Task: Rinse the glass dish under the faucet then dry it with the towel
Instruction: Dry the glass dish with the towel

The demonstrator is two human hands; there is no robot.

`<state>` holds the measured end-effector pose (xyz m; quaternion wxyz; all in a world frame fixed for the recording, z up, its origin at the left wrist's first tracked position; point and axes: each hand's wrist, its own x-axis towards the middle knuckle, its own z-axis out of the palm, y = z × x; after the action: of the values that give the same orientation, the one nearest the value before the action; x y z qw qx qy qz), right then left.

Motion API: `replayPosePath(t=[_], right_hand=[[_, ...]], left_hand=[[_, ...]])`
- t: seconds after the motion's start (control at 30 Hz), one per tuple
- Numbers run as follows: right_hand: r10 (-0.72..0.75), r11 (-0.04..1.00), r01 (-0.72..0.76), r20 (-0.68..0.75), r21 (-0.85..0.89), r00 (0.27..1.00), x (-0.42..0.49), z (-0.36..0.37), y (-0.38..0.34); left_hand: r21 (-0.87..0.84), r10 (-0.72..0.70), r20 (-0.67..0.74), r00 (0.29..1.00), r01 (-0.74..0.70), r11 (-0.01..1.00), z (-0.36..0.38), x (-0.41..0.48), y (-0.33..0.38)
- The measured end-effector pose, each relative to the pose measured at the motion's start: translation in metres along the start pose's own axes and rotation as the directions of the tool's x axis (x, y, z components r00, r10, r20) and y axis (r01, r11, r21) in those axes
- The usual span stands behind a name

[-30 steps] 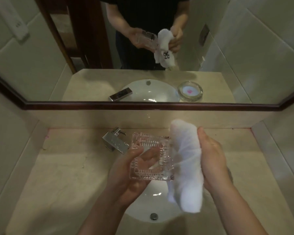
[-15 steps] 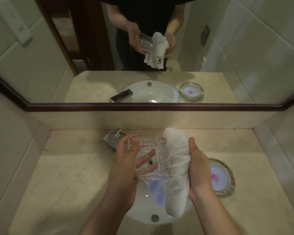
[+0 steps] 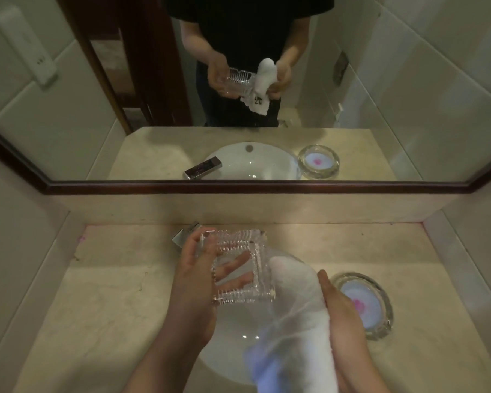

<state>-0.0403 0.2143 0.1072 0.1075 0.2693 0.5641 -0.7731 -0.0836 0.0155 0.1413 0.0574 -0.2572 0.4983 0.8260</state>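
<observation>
Since half a second ago the dish (image 3: 238, 268) has tipped a little more toward the person and sits slightly lower over the sink (image 3: 233, 330). The towel (image 3: 292, 316) has slid down: its top, which rose level with the dish's far rim, now reaches only the middle of the dish's right side. The round ashtray (image 3: 380, 330) on the right is more exposed beside the right hand.

At far left of the group, the faucet (image 3: 182, 238) peeks out from behind the left hand, only its metal corner showing. The left hand (image 3: 193, 285) is closed on the dish: the thumb lies along the left rim and the fingers spread beneath, seen through the clear base. The dish, a square ribbed glass piece, is held in the air above the sink, tilted, and nothing is visible inside it. The sink below is white with nothing visible in it but a glint of light.

The towel, white and bunched into a long roll, touches the dish's right edge and hangs down over the basin. The right hand (image 3: 340, 316) is wrapped around the towel from the right, gripping it. Just right of that hand, the ashtray stands on the counter (image 3: 111, 307) and holds a pale pool with a pink spot at its middle.
</observation>
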Motion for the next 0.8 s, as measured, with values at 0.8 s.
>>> replayPosePath(t=[0.8], right_hand=[[-0.015,0.972,0.112,0.420,-0.208,0.908,0.031,0.011,-0.022]], left_hand=[[0.469,-0.192,0.213,0.958,0.072,0.880,-0.011,0.000,0.004]])
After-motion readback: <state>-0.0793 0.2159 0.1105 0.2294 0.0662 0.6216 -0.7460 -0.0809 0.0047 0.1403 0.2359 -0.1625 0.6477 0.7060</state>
